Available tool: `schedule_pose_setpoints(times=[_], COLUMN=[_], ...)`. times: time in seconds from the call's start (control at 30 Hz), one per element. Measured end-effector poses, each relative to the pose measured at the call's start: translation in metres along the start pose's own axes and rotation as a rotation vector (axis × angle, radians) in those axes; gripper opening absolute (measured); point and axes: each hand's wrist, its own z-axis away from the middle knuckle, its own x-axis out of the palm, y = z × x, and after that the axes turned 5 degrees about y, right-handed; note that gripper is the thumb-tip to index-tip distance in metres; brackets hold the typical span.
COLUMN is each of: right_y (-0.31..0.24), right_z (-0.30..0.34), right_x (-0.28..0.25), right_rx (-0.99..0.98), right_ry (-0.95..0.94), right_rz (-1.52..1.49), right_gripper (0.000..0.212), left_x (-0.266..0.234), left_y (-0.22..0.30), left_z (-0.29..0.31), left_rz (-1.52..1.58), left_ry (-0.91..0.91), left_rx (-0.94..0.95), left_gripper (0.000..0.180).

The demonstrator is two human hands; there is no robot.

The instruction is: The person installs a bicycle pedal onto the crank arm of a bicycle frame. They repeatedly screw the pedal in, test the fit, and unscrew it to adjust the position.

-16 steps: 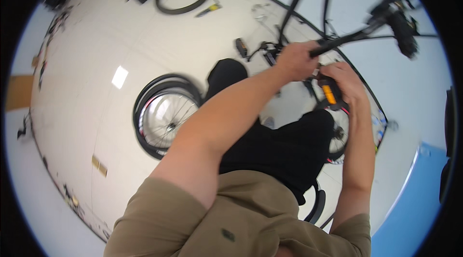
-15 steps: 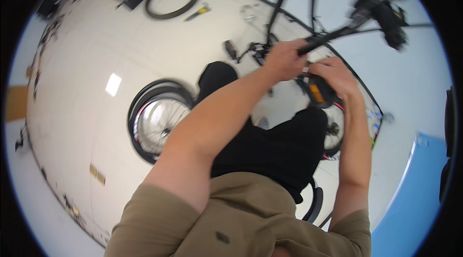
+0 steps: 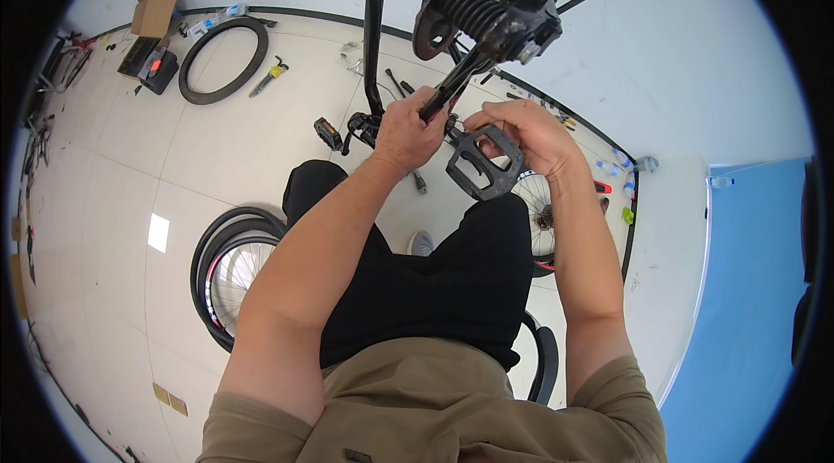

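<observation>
A black bicycle frame (image 3: pixel 374 24) stands in front of me, a coil spring (image 3: pixel 473 11) near its top. My left hand (image 3: pixel 408 135) is closed around a dark frame tube. To its right, my right hand (image 3: pixel 540 135) has its fingers curled at a black platform pedal (image 3: pixel 506 181), by the spindle end; the pedal partly hides them. The pedal's flat open face is turned up toward me. Left of my left hand sits the opposite pedal (image 3: pixel 328 135) on its crank arm (image 3: pixel 360 126).
Tyres and a spoked wheel (image 3: pixel 233 285) lie at my left, another wheel (image 3: pixel 543 218) by my right knee. Farther off are a loose tyre (image 3: pixel 188 72), a yellow-handled tool (image 3: pixel 274 74) and an opened cardboard box (image 3: pixel 155 13). Plastic bottles (image 3: pixel 645 164) lie along the right wall.
The frame has swung in the view, its spring part now larger and nearer the middle. The right pedal has turned from edge-on to showing its open face. My left hand keeps its grip.
</observation>
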Motion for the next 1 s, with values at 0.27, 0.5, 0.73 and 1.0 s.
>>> schedule_pose_setpoints(times=[0.27,0.5,0.73,1.0], right_y=[0.130,0.091,0.089,0.045], right_z=[-0.058,-0.029,-0.035,-0.021], right_x=[-0.014,0.032,0.034,0.025], right_rx=[0.252,0.208,0.212,0.250], right_ry=[-0.380,-0.480,-0.512,-0.124], right_rz=[-0.954,-0.789,-0.905,-0.422], right_gripper=[0.027,0.045,0.042,0.028], left_x=[0.005,0.002,-0.001,0.002], left_y=[-0.005,-0.003,0.002,-0.004], left_z=[-0.001,-0.001,0.000,0.001], left_rz=[0.013,0.062,0.028,0.022], left_ry=[0.026,0.049,-0.002,0.000], left_rx=[0.066,-0.042,-0.106,-0.004], left_gripper=[0.012,0.015,0.015,0.012])
